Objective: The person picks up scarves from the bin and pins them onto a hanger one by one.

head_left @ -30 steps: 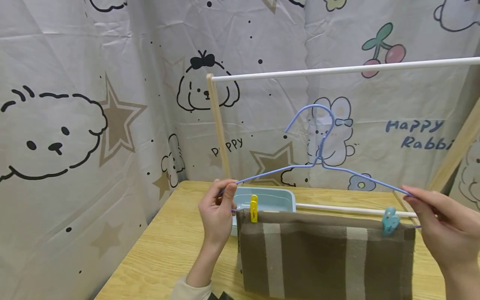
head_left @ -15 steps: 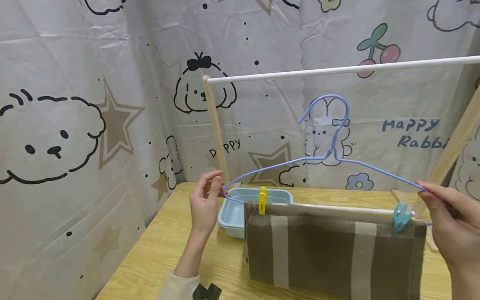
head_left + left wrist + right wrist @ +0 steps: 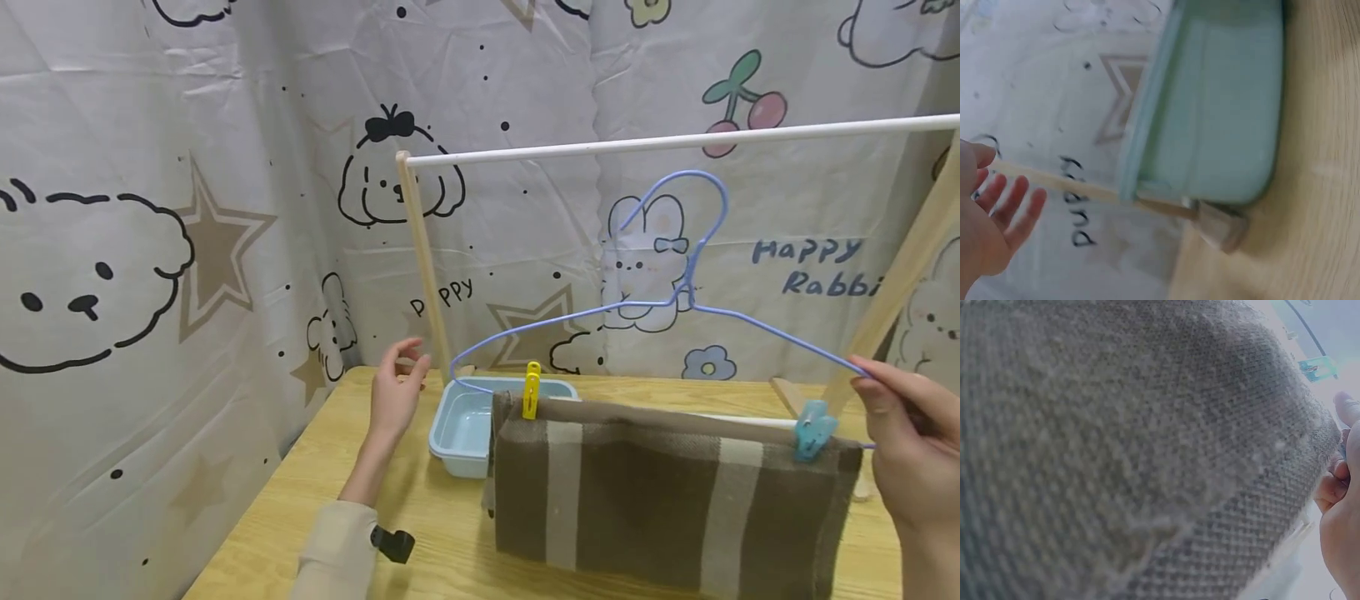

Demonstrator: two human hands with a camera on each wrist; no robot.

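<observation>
My right hand [image 3: 915, 442] pinches the right end of a blue wire hanger [image 3: 577, 315], whose hook points up. Over the hanger's lower bar hangs a folded brown cloth [image 3: 645, 500] with pale stripes. A yellow clothespin [image 3: 531, 392] grips its top edge on the left, and a teal clip [image 3: 814, 430] does so on the right. Apart from the hanger's left end, my left hand [image 3: 397, 387] is held up with loosely bent fingers and nothing in them. In the right wrist view the cloth [image 3: 1122, 437] fills most of the picture, close to the lens.
Behind the hanger stands a rack with a white top rail [image 3: 600, 148] and wooden side posts [image 3: 423, 258]. A light blue plastic basin [image 3: 457, 462] sits on the wooden table [image 3: 300, 517], partly behind the cloth. A printed curtain [image 3: 247, 108] surrounds the table.
My left hand has let go of the hanger's left end and drawn away to the left. The hanger and cloth have shifted right, with the hook rising, still held by my right hand.
</observation>
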